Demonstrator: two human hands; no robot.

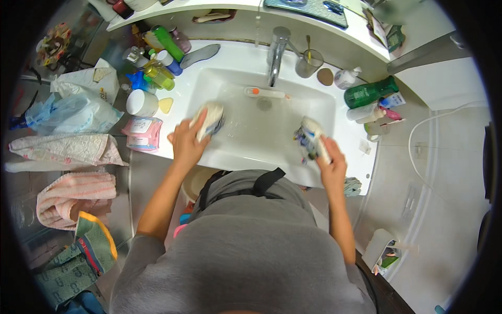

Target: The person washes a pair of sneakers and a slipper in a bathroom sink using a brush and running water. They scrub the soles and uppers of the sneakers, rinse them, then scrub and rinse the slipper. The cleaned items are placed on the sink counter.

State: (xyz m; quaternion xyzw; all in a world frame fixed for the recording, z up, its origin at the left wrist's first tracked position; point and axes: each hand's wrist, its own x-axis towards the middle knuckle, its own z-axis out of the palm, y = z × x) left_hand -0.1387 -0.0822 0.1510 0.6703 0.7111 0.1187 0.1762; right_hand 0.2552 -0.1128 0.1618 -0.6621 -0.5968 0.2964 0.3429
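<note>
My left hand is closed round a cream, shoe-shaped thing with dark and blue patches, above the left side of the white washbasin. Over the basin's right side, my right hand grips a similar cream, shoe-shaped thing with a blue and green pattern. Both are somewhat blurred and stand well apart from each other. A slim white-handled thing with an orange spot lies in the basin below the chrome tap. Shallow water seems to cover the basin floor around the drain.
Bottles, a white jar and a pink wipes pack crowd the counter's left. A cup with a toothbrush, a brown disc and a green bottle line the right. A shelf overhangs behind. Towels hang at left.
</note>
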